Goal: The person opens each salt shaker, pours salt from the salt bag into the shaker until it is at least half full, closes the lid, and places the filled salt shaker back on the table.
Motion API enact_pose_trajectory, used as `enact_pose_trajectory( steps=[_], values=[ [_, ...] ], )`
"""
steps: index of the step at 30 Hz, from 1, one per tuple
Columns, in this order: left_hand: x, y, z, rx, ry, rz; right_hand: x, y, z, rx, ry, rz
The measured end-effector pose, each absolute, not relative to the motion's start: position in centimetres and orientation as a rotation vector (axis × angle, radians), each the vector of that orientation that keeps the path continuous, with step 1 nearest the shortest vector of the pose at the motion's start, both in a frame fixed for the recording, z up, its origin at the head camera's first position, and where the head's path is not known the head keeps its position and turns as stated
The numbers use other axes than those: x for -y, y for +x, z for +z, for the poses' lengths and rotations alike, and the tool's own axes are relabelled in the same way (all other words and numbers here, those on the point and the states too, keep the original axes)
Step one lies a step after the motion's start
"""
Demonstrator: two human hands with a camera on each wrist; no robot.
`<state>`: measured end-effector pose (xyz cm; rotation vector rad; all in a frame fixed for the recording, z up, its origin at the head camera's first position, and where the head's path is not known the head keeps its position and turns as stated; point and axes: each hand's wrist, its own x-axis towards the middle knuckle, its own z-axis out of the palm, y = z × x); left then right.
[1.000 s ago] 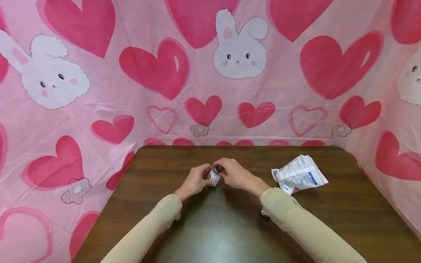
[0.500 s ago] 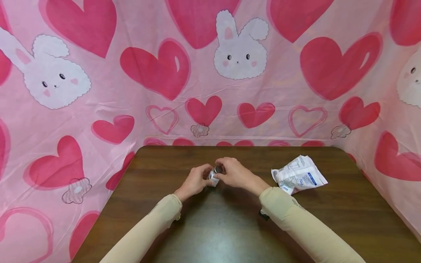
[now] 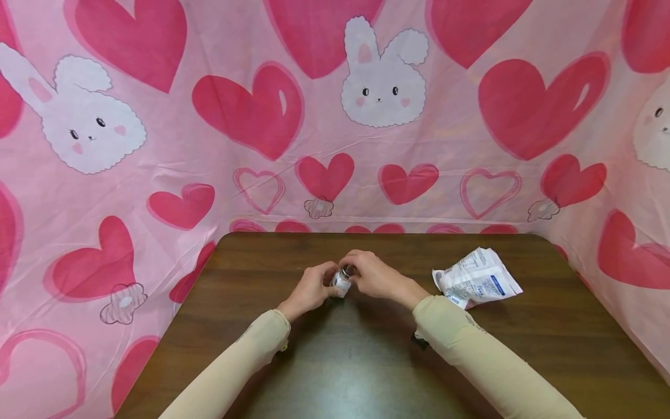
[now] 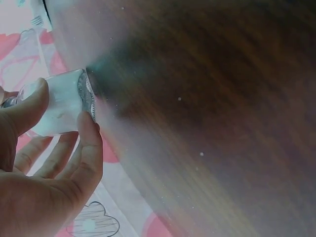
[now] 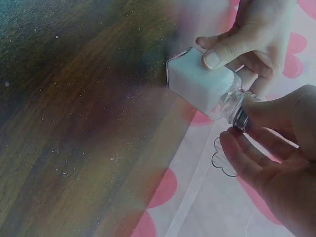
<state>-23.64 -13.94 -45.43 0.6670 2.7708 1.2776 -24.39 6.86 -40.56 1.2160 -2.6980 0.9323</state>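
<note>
A small square glass salt shaker (image 3: pixel 341 285), nearly full of white grains, is held over the table between my two hands. My left hand (image 3: pixel 309 288) grips its body, thumb on one side and fingers on the other, as the left wrist view also shows. My right hand (image 3: pixel 379 275) pinches the metal cap (image 5: pixel 240 120) at the neck between thumb and fingers. In the right wrist view the cap sits at the mouth of the threaded glass neck (image 5: pixel 228 105). How far it is screwed down I cannot tell. Fingers partly hide the cap in the head view.
A crumpled white packet (image 3: pixel 478 279) with blue print lies on the wooden table (image 3: pixel 335 361), right of my right forearm. White grains (image 5: pixel 64 173) are scattered on the wood. A pink cloth (image 3: pixel 445 145) with hearts and rabbits hangs behind and at both sides.
My right fingers shift around the cap: its holed top showed more half a second ago and is more covered now. The left hand and the packet stay in place.
</note>
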Motion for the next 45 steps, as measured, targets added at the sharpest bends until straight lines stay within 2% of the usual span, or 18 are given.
enact_pose_trajectory(
  steps=[15, 25, 37, 45],
  values=[
    [13.97, -23.54, -45.32, -2.762, 0.654, 1.28, -6.81, -24.6, -40.5, 2.727, 1.254, 0.873],
    [14.02, -23.63, -45.4, -2.751, 0.63, 1.26, -6.4, -24.32, -40.57, 2.781, 0.953, 0.885],
    [13.97, -23.66, -45.31, -2.775, 0.655, 1.265, -6.63, -24.57, -40.55, 2.72, 1.2, 0.831],
    [14.11, -23.67, -45.36, -2.762, 0.637, 1.252, -6.37, -24.61, -40.7, 2.779, 1.059, 0.851]
  ],
)
